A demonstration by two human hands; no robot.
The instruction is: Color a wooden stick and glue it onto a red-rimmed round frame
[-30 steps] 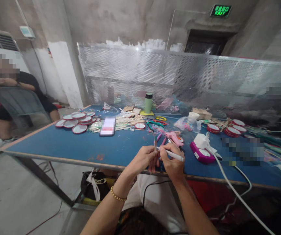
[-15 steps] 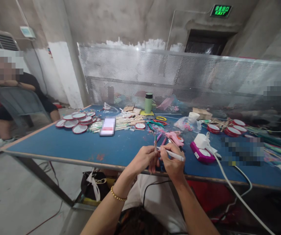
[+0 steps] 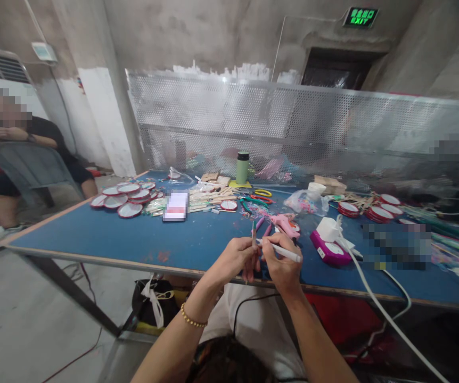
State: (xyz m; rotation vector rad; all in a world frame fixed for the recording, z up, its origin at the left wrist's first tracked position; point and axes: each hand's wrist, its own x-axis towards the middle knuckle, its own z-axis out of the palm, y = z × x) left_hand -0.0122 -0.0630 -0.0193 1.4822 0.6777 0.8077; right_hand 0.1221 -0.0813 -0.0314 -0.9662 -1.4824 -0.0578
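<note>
Two hands meet at the table's (image 3: pixel 125 239) near edge: the left hand (image 3: pixel 239 258) pinches a thin stick (image 3: pixel 254 234) upright, fingers closed, while the right hand's (image 3: pixel 283 263) curled fingers grip a white pen (image 3: pixel 285 251).

One blue-topped bench (image 3: pixel 109 231) carries one green cylindrical bottle with a black lid (image 3: pixel 242 170), one flat phone with a lit screen (image 3: pixel 177 205), one pink plastic glue gun (image 3: pixel 286 226) and one magenta-and-white power block (image 3: pixel 328 254). Round white discs with red rims (image 3: pixel 130 210) number at least seven at left; pale wooden sticks (image 3: pixel 217 197) overlap too much to count. One slender white pen (image 3: pixel 287 252) and one thin upright stick (image 3: pixel 254 232) show.
</note>
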